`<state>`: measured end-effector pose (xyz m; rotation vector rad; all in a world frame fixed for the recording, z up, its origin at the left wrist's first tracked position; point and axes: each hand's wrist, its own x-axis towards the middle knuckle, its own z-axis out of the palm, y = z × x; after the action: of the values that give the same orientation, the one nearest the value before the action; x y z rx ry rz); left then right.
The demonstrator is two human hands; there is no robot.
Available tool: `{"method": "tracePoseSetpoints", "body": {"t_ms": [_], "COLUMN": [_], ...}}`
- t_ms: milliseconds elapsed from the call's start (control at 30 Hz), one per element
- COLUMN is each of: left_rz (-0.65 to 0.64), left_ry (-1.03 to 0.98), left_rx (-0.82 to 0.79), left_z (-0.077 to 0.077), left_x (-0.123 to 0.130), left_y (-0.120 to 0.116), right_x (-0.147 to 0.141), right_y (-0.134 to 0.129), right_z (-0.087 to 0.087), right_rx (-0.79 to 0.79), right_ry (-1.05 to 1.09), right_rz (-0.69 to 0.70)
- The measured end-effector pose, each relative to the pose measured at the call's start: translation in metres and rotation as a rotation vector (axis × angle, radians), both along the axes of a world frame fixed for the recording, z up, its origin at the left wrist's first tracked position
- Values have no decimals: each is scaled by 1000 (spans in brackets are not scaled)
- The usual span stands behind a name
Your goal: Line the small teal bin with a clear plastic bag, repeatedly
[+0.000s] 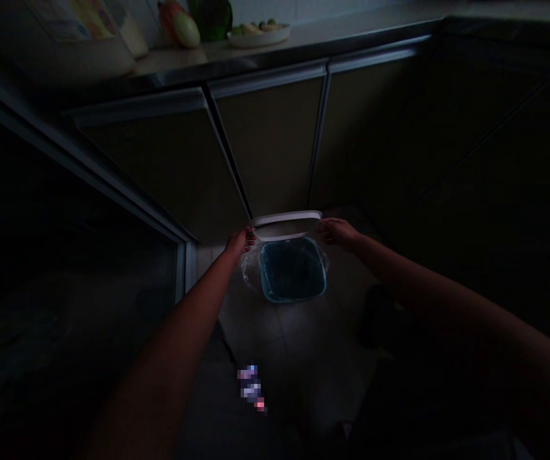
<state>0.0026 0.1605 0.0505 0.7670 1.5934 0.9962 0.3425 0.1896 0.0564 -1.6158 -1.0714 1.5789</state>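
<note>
A white rounded ring, the rim of a bin (288, 216), is held between my two hands, tilted above the far edge of a blue-green bin (298, 298). My left hand (241, 243) grips the rim's left end with bent fingers. At the opposite end, my right hand (336, 231) pinches it. Clear plastic film, seemingly a bin liner (250, 267), lines the bin and hangs over its sides. The bin stands on the tiled floor, its opening facing up. Dim light hides detail inside it.
Cabinet doors (269, 140) rise just behind the bin under a countertop (351, 35). On that counter are a white dish (260, 38) of small green items and a pale round vegetable or fruit (186, 32). A framed door edge (181, 275) runs along the left.
</note>
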Motion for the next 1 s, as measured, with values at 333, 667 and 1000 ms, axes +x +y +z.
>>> {"method": "tracePoseSetpoints", "body": {"t_ms": [333,667,1000], "left_rz": [-312,-659,-739], "left_ry": [213,825,880], "left_rx": [-30,267,55], "left_z": [-38,-75,-71], "left_x": [-1,-7,-12], "left_y": [-91,-125,-128], "right_x": [12,18,12], "right_y": [-69,-85,-80], "right_z": [-30,-55,-35], "right_rx": [-91,318,366], "right_ry": [-190,-839,-1065], "right_rz": [151,681,843]}}
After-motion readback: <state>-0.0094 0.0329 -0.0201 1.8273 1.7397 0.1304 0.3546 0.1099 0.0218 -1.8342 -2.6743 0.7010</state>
